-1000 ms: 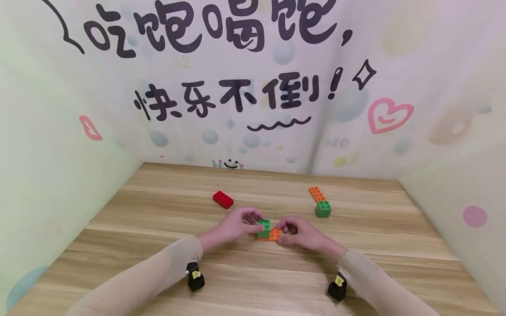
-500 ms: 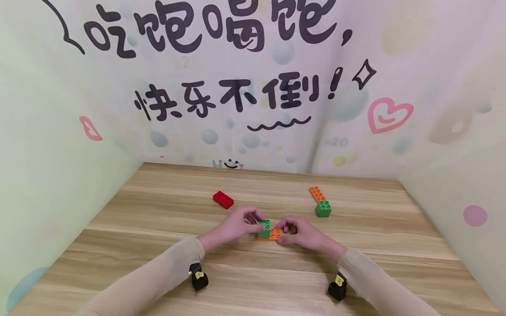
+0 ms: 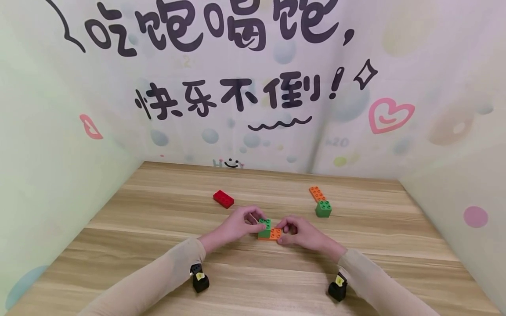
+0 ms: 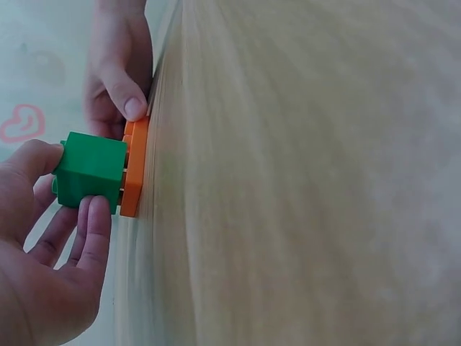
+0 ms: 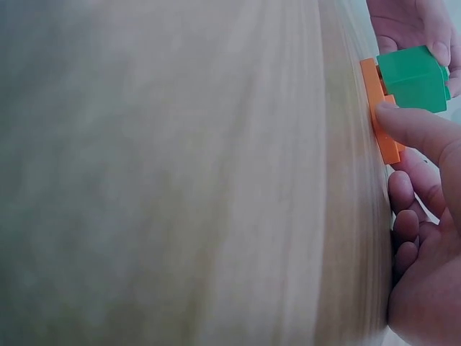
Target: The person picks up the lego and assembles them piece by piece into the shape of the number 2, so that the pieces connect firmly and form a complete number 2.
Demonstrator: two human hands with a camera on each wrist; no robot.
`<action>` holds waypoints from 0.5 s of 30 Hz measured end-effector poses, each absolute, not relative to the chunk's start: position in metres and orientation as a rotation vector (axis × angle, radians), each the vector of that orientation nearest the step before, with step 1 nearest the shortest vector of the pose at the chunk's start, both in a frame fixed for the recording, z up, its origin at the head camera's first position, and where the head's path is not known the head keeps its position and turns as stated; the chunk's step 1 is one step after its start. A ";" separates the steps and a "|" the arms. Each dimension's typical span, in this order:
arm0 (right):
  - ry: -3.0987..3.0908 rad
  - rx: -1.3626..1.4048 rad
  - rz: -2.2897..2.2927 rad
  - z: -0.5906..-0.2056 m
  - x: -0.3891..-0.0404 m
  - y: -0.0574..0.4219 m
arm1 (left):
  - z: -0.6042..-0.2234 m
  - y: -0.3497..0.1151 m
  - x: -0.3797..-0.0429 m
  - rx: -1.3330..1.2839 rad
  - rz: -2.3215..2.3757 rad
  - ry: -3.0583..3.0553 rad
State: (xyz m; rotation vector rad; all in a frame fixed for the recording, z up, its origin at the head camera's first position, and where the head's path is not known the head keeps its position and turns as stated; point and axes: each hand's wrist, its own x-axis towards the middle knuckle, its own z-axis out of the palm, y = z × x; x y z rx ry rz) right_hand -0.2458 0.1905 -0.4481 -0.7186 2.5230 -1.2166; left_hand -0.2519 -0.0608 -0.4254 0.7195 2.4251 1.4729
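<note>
My left hand point(image 3: 239, 223) pinches a square green toy building brick point(image 3: 265, 229) between thumb and fingers. The brick stands over the left half of a thin orange building brick point(image 3: 275, 234) on the table. In the left wrist view, orange studs show in a narrow gap under the green brick point(image 4: 90, 169). My right hand point(image 3: 306, 235) holds the orange brick's right end, with the thumb along its near side. In the right wrist view, that thumb overlaps the orange brick point(image 5: 379, 115), and the other fingers curl beside its end.
A red building brick point(image 3: 223, 199) lies behind my left hand. Further right, another orange brick point(image 3: 316, 193) lies just behind a second green brick point(image 3: 323, 210). Printed wall sheets border the wooden table point(image 3: 245, 281) at the back and sides. A black wrist camera point(image 3: 200, 281) hangs under each sleeve.
My left forearm and its wrist camera have shifted slightly to the right. Both hands keep their hold, and the bricks stay nearly where they were.
</note>
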 end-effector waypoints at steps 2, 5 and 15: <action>2.525 -0.709 -1.212 -0.448 -0.246 0.191 | -0.426 -0.061 -0.252 0.715 1.477 2.418; 2.530 -0.696 -1.202 -0.447 -0.246 0.190 | -0.425 -0.061 -0.252 0.706 1.480 2.407; 2.516 -0.727 -1.231 -0.447 -0.246 0.191 | -0.423 -0.061 -0.252 0.722 1.464 2.396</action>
